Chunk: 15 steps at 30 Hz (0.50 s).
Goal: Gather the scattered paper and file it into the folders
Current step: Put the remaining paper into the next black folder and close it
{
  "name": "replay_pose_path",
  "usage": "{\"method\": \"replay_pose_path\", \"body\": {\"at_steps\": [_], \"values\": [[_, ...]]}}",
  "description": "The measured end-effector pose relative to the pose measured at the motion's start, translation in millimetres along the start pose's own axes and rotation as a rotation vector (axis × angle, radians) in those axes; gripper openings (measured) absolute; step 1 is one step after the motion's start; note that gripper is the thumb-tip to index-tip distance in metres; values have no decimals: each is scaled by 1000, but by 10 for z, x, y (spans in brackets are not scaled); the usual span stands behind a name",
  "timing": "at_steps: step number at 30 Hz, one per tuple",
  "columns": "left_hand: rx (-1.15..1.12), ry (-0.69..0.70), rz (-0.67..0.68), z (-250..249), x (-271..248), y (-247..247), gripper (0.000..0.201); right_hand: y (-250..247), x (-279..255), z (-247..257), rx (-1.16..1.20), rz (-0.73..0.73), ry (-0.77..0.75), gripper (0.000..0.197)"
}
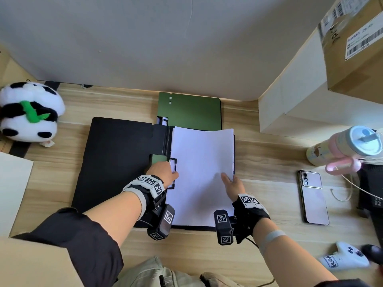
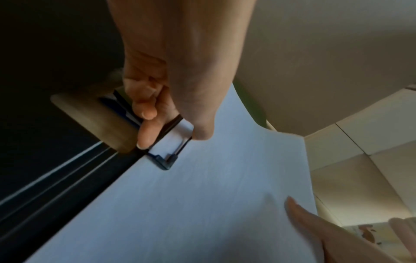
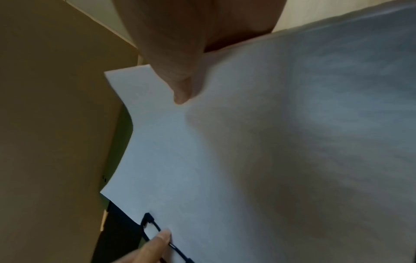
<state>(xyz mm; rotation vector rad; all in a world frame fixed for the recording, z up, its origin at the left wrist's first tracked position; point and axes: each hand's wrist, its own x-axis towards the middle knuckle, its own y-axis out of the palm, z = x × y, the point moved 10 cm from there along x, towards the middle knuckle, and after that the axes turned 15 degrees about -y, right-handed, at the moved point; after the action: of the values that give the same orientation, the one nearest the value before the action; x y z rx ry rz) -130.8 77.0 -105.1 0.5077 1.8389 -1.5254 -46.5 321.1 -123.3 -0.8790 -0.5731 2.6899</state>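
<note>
A black folder (image 1: 118, 162) lies open on the wooden desk (image 1: 269, 162). A stack of white paper (image 1: 201, 172) covers its right half. At the stack's left edge, my left hand (image 1: 163, 172) curls its fingers round the folder's black wire clamp (image 2: 167, 160), beside a small green tab (image 1: 158, 159). My right hand (image 1: 231, 184) pinches the paper's right edge: its thumb (image 3: 180, 83) lies on top and the other fingers are hidden beneath. The paper (image 3: 247, 160) bows up slightly there. A green folder (image 1: 192, 112) lies shut behind the black one.
A panda plush (image 1: 29, 112) sits at the left. A phone (image 1: 313, 197), a pink-handled cup (image 1: 342, 146), cables and a white controller (image 1: 344, 257) lie at the right. A cardboard box (image 1: 356, 48) stands back right. A white sheet (image 1: 12, 193) lies at the left edge.
</note>
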Motion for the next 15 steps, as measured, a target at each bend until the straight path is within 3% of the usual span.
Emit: {"method": "replay_pose_path", "body": {"at_steps": [3, 5, 6, 8, 11, 15], "values": [[20, -4, -77, 134, -67, -82, 49, -175, 11, 140, -28, -105, -82, 41], [-105, -20, -162, 324, -84, -213, 48, -251, 19, 252, -35, -189, -170, 40], [-192, -43, -202, 485, -93, -282, 47, -229, 2, 311, -62, -194, -200, 44], [-316, -109, -272, 839, -109, -395, 42, -63, -64, 498, -71, -151, -268, 34], [-375, -204, -340, 1317, -120, -485, 31, 485, -258, 826, 85, 98, -304, 20], [-447, -321, -367, 1820, -133, -492, 23, 1322, -586, 973, 110, 461, -186, 14]]}}
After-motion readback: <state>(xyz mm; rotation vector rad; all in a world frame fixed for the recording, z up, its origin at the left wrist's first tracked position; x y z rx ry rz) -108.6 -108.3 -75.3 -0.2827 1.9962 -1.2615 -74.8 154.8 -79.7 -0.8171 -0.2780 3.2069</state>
